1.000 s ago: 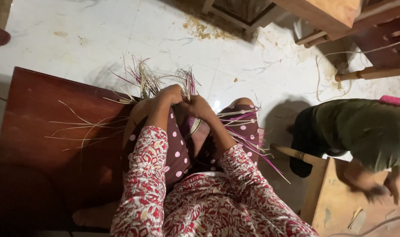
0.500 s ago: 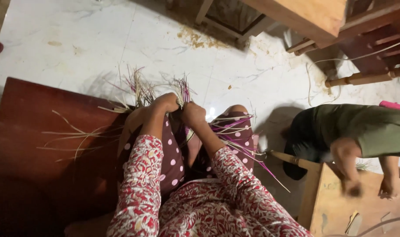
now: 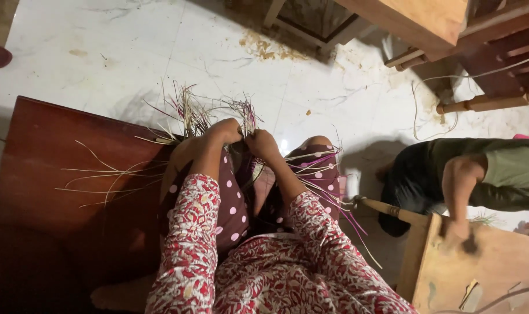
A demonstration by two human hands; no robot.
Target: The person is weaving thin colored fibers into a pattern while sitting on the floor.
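Resting between the raised knees for support, a bundle of pale and purple straw strands (image 3: 218,113) is pinched from both sides, left hand (image 3: 225,131) and right hand (image 3: 261,145) each closed in a tight grip, loose ends fanning over the white floor (image 3: 101,52).

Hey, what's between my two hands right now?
In the head view, a tuft of thin straw and purple strands rises between your left hand and right hand, which sit close together gripping it above your knees.
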